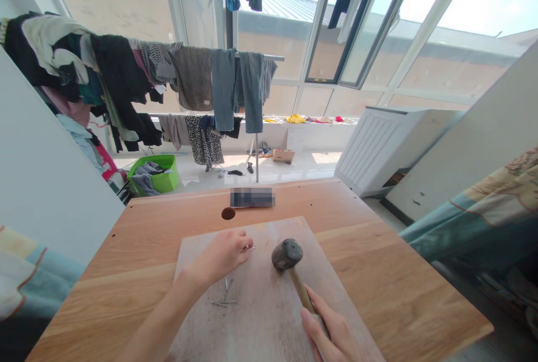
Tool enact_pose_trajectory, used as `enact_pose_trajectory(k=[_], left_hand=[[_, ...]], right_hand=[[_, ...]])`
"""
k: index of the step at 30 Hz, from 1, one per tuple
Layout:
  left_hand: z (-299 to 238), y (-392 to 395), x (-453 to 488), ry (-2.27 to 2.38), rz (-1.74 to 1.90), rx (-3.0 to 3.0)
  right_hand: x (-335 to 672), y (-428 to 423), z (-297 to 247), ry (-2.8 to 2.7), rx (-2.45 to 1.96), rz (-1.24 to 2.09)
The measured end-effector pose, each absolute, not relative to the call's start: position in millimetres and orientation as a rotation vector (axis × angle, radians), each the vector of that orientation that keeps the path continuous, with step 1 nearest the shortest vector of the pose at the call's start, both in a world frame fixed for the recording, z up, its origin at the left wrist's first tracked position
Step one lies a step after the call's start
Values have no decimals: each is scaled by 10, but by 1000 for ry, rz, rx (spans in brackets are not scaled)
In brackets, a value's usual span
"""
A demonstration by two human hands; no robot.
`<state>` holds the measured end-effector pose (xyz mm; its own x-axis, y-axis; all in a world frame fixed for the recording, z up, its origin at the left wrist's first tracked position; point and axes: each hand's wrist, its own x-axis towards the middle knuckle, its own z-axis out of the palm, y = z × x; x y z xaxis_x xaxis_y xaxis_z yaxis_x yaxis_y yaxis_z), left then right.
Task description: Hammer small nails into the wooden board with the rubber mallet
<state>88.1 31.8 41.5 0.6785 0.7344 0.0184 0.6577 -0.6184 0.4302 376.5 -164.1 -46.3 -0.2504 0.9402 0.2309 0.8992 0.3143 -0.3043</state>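
Observation:
My right hand (pixel 330 335) is wrapped round the wooden handle of a hammer (pixel 287 254), whose dark head hovers over a pale grey board (pixel 269 306). My left hand (pixel 222 254) rests on the board to the left of the hammer head, its fingers pinched on a small nail (pixel 250 248). A few loose nails (pixel 226 295) lie on the board just below my left wrist.
The board lies on a wooden table (pixel 378 272) with a round hole (pixel 228 213) near its far edge. Beyond it stand a clothes rack (pixel 189 76) full of garments, a green laundry basket (pixel 155 174), and a white cabinet (pixel 378 143) to the right.

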Motion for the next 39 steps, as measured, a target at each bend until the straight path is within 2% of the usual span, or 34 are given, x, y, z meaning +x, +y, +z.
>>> enact_pose_trajectory(k=[7, 13, 24, 29, 34, 36, 39], left_hand=[[395, 297, 942, 1106, 242, 2656], [142, 307, 1009, 1005, 742, 2238], [-50, 352, 1038, 1035, 865, 1953], [-43, 354, 1064, 996, 874, 1948], [77, 363, 986, 1028, 790, 2005], [230, 328, 892, 1102, 640, 2156], [512, 210, 767, 1181, 171, 2387]], right_hand=[[3684, -1630, -372, -2143, -1592, 231], [3711, -1635, -428, -2078, -1570, 248], [3089, -1166, 13, -1324, -1547, 1122], [2915, -1035, 117, -1387, -1570, 1063], [2956, -1186, -12, -1401, -1630, 906], [3025, -1315, -99, -1408, -1647, 818], [3165, -1514, -232, -1472, -1660, 690]])
